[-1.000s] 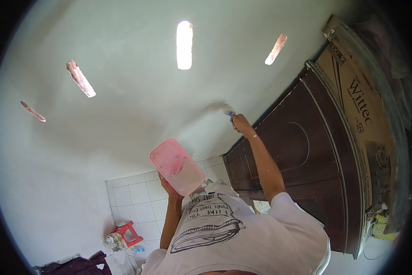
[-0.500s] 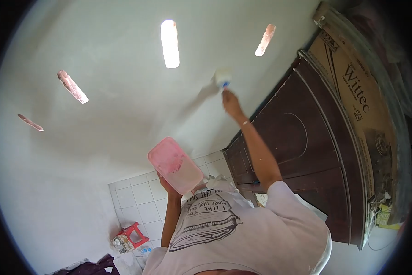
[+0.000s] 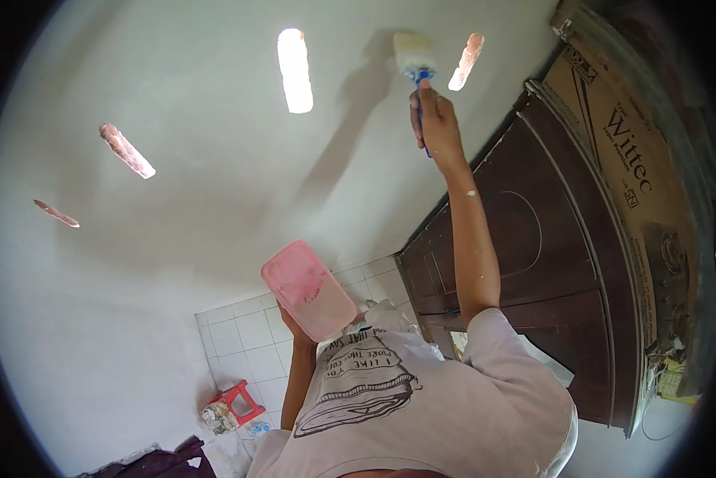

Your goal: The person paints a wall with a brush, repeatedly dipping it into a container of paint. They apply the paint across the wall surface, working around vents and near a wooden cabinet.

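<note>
A wide pale brush [image 3: 415, 54] with a blue handle is in my right hand [image 3: 438, 123], its fingers wrapped round the handle. The bristles are at the pale wall [image 3: 215, 95], just left of a narrow reddish slot [image 3: 466, 62]. Below, near my chest, my left hand [image 3: 293, 320] holds a pink rectangular tub [image 3: 309, 291] by its lower left side; most of the fingers are hidden behind it. White splashes mark my right forearm.
A bright slot [image 3: 296, 72] and two reddish ones pierce the wall. Dark wooden cabinet [image 3: 525, 239] at right, with a cardboard box [image 3: 613, 151] above. White tiles [image 3: 258, 331], a red stool [image 3: 245, 402] and dark cloth [image 3: 163, 462] are lower left.
My right hand has moved up and to the right with the brush, and the arm is stretched further. The pink tub and my left hand have barely shifted.
</note>
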The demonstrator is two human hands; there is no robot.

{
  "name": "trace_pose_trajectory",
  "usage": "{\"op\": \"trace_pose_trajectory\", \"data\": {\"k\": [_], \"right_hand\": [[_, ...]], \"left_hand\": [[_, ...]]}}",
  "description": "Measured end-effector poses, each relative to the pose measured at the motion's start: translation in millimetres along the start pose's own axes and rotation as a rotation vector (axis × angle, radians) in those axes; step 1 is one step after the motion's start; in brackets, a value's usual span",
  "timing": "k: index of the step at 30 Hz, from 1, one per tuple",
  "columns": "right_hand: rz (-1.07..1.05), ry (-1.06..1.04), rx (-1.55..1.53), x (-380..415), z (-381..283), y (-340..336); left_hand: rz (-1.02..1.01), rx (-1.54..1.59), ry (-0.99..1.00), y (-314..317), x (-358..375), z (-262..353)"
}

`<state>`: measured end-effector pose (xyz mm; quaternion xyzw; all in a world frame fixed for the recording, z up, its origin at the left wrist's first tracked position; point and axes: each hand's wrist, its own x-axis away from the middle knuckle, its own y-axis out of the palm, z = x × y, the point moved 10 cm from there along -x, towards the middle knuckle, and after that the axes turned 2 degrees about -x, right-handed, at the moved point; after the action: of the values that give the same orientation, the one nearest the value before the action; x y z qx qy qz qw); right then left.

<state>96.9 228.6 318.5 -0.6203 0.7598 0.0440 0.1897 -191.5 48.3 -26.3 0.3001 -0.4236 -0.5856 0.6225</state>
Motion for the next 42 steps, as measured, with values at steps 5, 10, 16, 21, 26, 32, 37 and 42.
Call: {"op": "trace_pose_trajectory", "data": {"k": [5,10,16,21,26,32,37,42], "right_hand": [[0.241,-0.289,0.52,40.5,201.1,55.6],[-0.359,0.773,0.069,103.9,356.1,84.8],[-0.087,0.216,0.006,23.0,75.3,30.5],[0.029,0.098,0.134,12.1,53.9,23.0],[-0.111,0.417,0.33,77.2,290.0,65.4],[-0.221,0.495,0.317,52.7,238.4,48.1],[-0.133,0.043,0.022,60.1,32.1,39.3],[-0.32,0.183,0.073,131.0,12.8,53.9]], "left_hand": [[-0.018,-0.029,0.03,4.5,1.5,6.2],[-0.016,-0.013,0.028,5.7,0.2,9.3],[-0.049,-0.006,-0.024,13.9,-7.9,5.6],[-0.014,0.003,-0.03,18.4,-12.6,5.9],[-0.075,0.052,0.03,15.7,-23.7,16.9],[-0.282,0.16,-0.001,90.0,-2.6,34.4],[-0.188,0.216,-0.098,83.3,-15.2,33.5],[-0.288,0.46,-0.139,103.5,-13.0,29.2]]}}
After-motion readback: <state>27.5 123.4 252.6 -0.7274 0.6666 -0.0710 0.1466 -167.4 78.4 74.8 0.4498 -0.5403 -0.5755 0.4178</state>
